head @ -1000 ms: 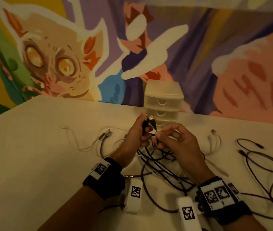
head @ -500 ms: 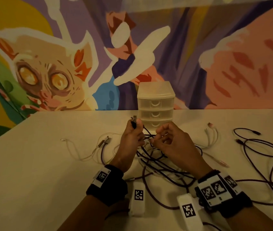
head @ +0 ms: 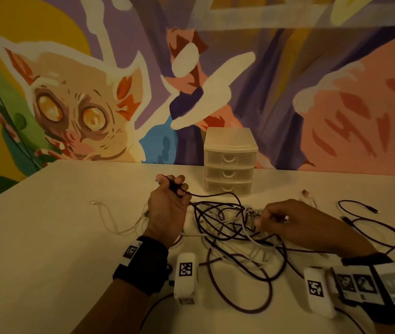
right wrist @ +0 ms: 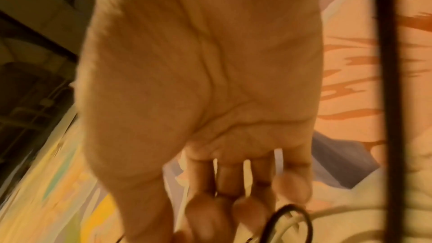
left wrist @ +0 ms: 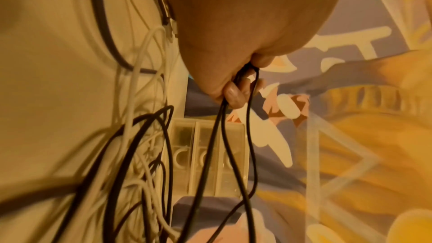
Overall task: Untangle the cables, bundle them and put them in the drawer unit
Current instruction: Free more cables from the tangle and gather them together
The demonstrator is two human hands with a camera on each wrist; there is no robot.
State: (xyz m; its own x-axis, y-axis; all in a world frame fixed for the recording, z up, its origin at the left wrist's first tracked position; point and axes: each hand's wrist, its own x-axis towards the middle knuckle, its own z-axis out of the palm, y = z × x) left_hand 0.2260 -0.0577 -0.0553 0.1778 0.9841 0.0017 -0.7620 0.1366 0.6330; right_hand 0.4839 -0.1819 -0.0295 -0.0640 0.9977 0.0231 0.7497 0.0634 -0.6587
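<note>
A tangle of dark and white cables lies on the white table between my hands. My left hand is raised left of the tangle and grips one end of a dark cable, which runs taut from my fist into the pile. The left wrist view shows the same left hand with the dark cable hanging from its curled fingers. My right hand sits low at the tangle's right side, fingers curled and pinching strands there. The right wrist view is blurred, with fingertips beside a dark loop. All three drawers of the drawer unit are closed.
A separate dark cable loops on the table at the right. A thin white cable trails off to the left, and another white one lies behind my right hand. The painted wall runs along the table's far edge.
My hands have moved apart: the left drew the dark cable end leftwards, the right dropped to the tangle's right side. The cable between them has stretched out.
</note>
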